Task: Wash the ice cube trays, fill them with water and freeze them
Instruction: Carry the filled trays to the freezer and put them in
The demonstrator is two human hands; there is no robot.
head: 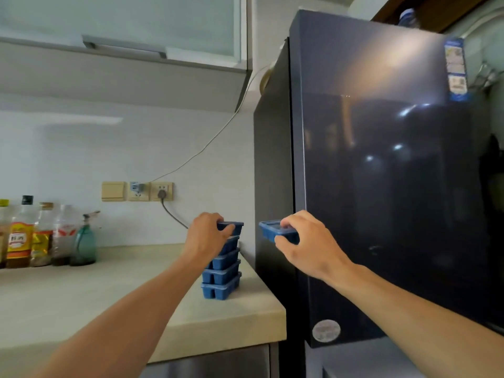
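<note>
Five blue ice cube trays (221,282) stand stacked on the pale desk (81,296), right under the left hand (207,236), whose thumb and curled fingers grip the top tray (235,227) of the pile by its near end. Just to the right of that hand and clear of the pile, the right hand (305,241) holds a sixth tray (268,231) in the air, roughly level, with the fingers curled over its top and the thumb under its near edge. Behind the right hand rises the dark glossy fridge (381,186), its door closed. Well to the left of the left hand, bottles (27,236) line the wall, and wall sockets (137,191) sit above them.
</note>
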